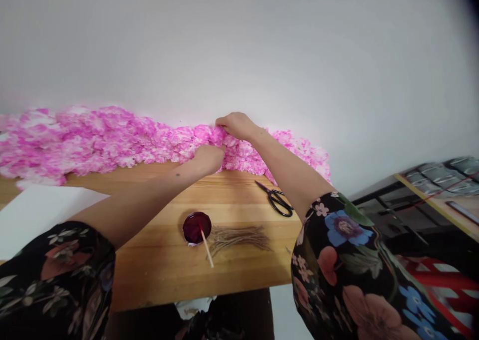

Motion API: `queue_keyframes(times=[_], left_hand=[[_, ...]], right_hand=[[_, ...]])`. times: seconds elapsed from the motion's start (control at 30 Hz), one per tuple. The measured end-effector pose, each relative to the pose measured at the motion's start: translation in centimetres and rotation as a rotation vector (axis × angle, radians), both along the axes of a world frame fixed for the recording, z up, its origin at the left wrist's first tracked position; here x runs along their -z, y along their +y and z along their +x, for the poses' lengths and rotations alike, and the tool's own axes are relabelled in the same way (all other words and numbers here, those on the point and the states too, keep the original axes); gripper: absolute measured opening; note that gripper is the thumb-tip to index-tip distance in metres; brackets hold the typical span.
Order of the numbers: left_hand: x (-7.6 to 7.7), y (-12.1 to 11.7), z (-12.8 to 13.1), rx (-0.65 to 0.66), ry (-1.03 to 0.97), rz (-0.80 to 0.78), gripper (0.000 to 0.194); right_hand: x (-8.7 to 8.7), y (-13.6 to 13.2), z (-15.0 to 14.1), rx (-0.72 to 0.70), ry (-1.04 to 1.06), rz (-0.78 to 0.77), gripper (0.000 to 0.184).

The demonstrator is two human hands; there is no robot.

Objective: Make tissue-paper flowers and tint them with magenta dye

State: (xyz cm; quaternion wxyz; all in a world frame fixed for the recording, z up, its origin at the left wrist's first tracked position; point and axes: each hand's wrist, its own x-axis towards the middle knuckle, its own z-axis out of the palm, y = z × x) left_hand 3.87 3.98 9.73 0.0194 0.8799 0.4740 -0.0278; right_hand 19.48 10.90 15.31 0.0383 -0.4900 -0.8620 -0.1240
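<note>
Fingers [221, 122] curl inward on the right hand [239, 125], their tips bunched at the upper edge of a long heap of pink blossoms [108, 135], though I cannot tell what, if anything, is pinched between them; the left hand [209, 158] sits just below and beside it, back turned up, its fingers hidden from where I look, so whether it grips or merely rests I cannot say. Crumpled and frilly, the blossoms run in a ragged band along the far side of the tabletop, magenta at some edges and nearly white at others, broader to the left and thinner to the right. Bare forearms lead back to loose black sleeves [346, 260] printed with blue and salmon flowers, pale sprays and green leaves. Under the arms, the tabletop [149, 280] is honey-coloured wood with a visible grain. Near the right forearm lies a pair of scissors [277, 198], dark bladed, with rounded black loop handles. Closer to the person stands a small round dish [192, 226] of deep wine-red, glossy stuff, a pale stick [207, 249] leaning out over its rim, and just beside it a sheaf of thin brown twigs [243, 236], narrowed at the middle. A smooth white sheet [48, 210] covers the left side. Beyond rises a plain pale wall [239, 45]; off to the right, grey packages [445, 175] lie on a wood-edged shelf [422, 194], and below it a red thing [445, 285] bears white shapes too blurred to read
</note>
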Motion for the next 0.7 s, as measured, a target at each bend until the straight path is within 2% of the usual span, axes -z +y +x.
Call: queue_keyframes(times=[0.27,0.43,0.57,0.7], left_hand=[[-0.3,-0.2,0.3,-0.012,-0.044,-0.023,0.051],[-0.4,-0.1,0.4,-0.007,-0.043,-0.030,0.054],[-0.3,-0.3,-0.1,-0.002,-0.045,0.006,0.064],[-0.3,-1.3,-1.8,0.067,-0.052,0.077,0.069]], right_hand=[[0.8,0.2,-0.5,0.000,-0.024,0.054,0.038],[1.0,0.0,-0.4,0.037,0.035,0.047,0.048],[0.4,-0.4,0.9,0.023,0.196,0.052,0.062],[0.3,-2.9,3.0,-0.059,0.461,0.131,0.058]])
